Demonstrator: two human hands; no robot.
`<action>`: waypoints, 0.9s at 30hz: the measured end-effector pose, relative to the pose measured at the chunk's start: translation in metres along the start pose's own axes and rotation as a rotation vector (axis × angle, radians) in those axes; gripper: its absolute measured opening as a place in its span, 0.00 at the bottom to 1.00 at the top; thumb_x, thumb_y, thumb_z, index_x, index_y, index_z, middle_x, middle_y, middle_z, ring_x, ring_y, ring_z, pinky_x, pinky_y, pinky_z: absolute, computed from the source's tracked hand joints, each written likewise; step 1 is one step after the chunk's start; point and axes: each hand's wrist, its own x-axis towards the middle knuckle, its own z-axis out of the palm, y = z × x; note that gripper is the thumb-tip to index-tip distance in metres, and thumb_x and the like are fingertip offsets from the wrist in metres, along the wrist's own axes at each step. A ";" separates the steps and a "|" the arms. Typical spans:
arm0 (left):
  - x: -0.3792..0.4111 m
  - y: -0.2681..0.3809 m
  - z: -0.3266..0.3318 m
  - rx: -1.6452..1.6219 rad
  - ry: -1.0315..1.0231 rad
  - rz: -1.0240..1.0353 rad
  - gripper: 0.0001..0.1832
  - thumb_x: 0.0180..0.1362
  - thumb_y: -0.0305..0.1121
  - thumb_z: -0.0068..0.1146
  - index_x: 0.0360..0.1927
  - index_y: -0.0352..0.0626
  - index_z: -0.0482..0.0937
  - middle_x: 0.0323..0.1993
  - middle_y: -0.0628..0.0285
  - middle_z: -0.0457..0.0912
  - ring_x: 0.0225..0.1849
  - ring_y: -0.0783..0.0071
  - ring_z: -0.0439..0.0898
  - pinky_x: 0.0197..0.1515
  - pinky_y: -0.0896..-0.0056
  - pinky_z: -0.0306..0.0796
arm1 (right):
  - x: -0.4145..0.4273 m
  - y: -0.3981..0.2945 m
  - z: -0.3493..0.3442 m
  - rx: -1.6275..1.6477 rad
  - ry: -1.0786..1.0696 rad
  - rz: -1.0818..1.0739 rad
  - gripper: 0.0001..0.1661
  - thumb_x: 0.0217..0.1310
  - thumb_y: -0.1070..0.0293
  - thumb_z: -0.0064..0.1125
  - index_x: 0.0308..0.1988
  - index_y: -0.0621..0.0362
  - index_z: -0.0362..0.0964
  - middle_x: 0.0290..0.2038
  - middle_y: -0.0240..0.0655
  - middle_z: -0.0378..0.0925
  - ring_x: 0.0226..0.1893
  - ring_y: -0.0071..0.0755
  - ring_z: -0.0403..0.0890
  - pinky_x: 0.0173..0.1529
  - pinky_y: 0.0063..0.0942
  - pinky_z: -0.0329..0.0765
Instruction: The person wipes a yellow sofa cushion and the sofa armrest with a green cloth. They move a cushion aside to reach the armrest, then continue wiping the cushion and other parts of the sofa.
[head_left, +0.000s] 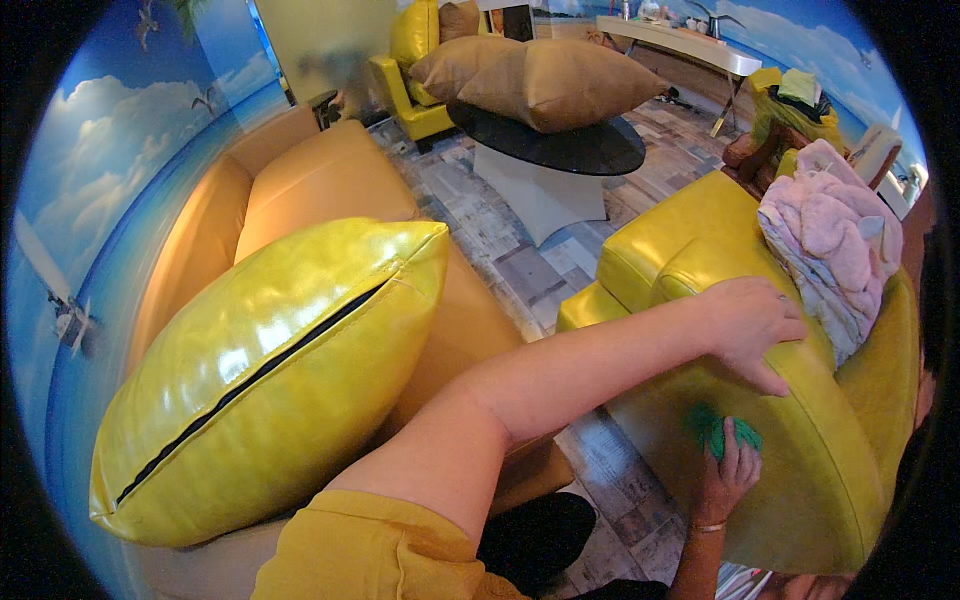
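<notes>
My left hand (754, 330) rests with its fingers spread on the top edge of a yellow leather armchair (780, 495), at the right. Below it, my right hand (727, 469) presses a green cloth (729, 435) against the armchair's outer side. A pink and white fleecy blanket (840, 232) lies bunched on the chair, just beyond my left hand. To the left of my left arm, a shiny yellow leather cushion (247, 322), its long zip opening dark, sits on a tan leather sofa (330, 180).
Brown cushions (585, 82) lie on a black oval table (622, 154) with a pale base. Behind stand another yellow armchair (420, 120) and a white desk (675, 41) with small items. More cloths lie on a chair (780, 112) at the upper right. Patterned flooring (540, 274) runs between the seats.
</notes>
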 end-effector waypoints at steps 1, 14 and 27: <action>0.000 0.000 0.000 0.004 0.007 0.005 0.41 0.50 0.70 0.62 0.54 0.44 0.81 0.51 0.54 0.84 0.50 0.48 0.82 0.56 0.50 0.74 | 0.001 0.003 -0.009 0.048 -0.006 0.009 0.12 0.74 0.59 0.55 0.53 0.44 0.73 0.66 0.33 0.75 0.62 0.47 0.70 0.66 0.50 0.67; 0.007 0.007 0.008 -0.082 0.011 0.055 0.39 0.55 0.68 0.61 0.56 0.43 0.80 0.54 0.49 0.83 0.55 0.47 0.81 0.61 0.50 0.74 | -0.031 0.025 -0.040 -0.020 0.046 0.237 0.24 0.68 0.59 0.60 0.61 0.50 0.78 0.62 0.41 0.78 0.52 0.51 0.76 0.60 0.46 0.71; -0.015 0.030 -0.002 0.373 0.272 0.068 0.38 0.55 0.62 0.64 0.58 0.42 0.79 0.54 0.52 0.82 0.56 0.52 0.82 0.63 0.55 0.73 | -0.006 0.048 -0.061 -0.231 0.314 0.265 0.22 0.54 0.77 0.64 0.49 0.43 0.86 0.65 0.44 0.72 0.61 0.49 0.70 0.66 0.47 0.65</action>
